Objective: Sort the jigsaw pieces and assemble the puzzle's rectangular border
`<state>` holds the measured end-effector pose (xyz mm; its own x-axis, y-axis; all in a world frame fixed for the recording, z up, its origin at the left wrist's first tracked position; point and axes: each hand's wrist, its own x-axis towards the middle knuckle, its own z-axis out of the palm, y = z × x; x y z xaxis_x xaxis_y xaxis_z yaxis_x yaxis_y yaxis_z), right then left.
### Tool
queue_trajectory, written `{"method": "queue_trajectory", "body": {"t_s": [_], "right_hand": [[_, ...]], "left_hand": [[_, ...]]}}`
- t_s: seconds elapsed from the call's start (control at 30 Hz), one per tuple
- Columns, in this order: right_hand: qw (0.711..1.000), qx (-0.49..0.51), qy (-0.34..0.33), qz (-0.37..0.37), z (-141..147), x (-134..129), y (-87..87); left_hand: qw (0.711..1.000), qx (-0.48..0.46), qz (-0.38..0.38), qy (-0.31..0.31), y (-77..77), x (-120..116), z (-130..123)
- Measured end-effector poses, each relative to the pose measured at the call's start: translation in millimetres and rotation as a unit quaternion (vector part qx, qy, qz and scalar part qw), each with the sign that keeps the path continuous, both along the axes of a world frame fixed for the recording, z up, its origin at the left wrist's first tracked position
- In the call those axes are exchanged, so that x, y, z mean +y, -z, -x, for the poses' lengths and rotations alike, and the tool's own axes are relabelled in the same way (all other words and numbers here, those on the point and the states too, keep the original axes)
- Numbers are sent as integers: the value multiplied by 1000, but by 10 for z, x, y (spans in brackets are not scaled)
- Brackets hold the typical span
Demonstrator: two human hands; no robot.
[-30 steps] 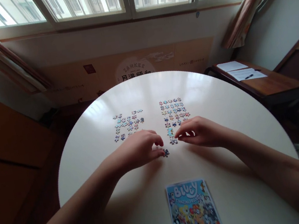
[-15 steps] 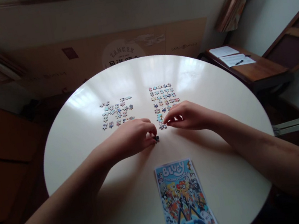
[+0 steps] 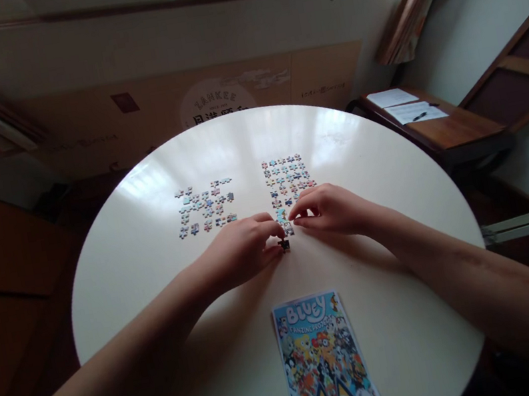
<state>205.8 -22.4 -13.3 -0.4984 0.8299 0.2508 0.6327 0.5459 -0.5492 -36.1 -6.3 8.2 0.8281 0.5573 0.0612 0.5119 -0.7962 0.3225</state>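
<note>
My left hand (image 3: 256, 238) pinches a small dark puzzle piece (image 3: 285, 246) between thumb and fingers, low over the table. That piece sits just under the lower end of a short strip of joined puzzle pieces (image 3: 286, 229); whether they touch, I cannot tell. From the other side, my right hand (image 3: 324, 209) has its fingers curled and its thumb and index tips close together at the strip's right edge. Rows of separate puzzle pieces (image 3: 283, 171) lie beyond my right hand, partly covered by it. A looser group of puzzle pieces (image 3: 207, 204) is spread to the left.
A Bluey picture sheet (image 3: 324, 357) lies on the round white table (image 3: 214, 382) near my body. Beyond its right edge stands a wooden desk (image 3: 470, 123) with papers (image 3: 415, 112) and a pen (image 3: 419, 116). A printed cardboard panel (image 3: 144, 120) leans against the wall.
My left hand has brought the dark piece slightly right, closer beneath the joined strip. My right hand stays beside the strip. The view has tilted up a little.
</note>
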Motion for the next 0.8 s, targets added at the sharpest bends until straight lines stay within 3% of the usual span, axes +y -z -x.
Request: {"method": "queue_trajectory", "body": {"t_s": [0.8], "right_hand": [[999,-32,9,22,55,-3,9]], "left_hand": [[998,-60,-6,-25,127,27,-69]]}}
